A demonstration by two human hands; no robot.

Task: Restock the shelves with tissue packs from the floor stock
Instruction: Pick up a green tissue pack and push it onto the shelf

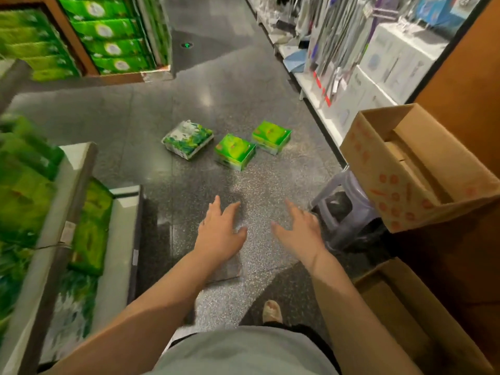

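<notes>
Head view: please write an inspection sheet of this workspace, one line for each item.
Surface: dark speckled floor, glossy.
Job's things: three tissue packs on the floor: white-green pack, middle green pack, right green pack; none held.
Clutter: open cardboard box on plastic stool.
Grippers: left hand and right hand open, reaching forward, empty.
Cables: nothing seen.
Surroundings: shelves with green packs at left.

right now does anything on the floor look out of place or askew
Three tissue packs lie loose on the aisle floor, each at its own angle: a white-and-green pack tilted with one edge raised, and two bright green packs beside it. Both hands are empty, fingers spread.
</notes>
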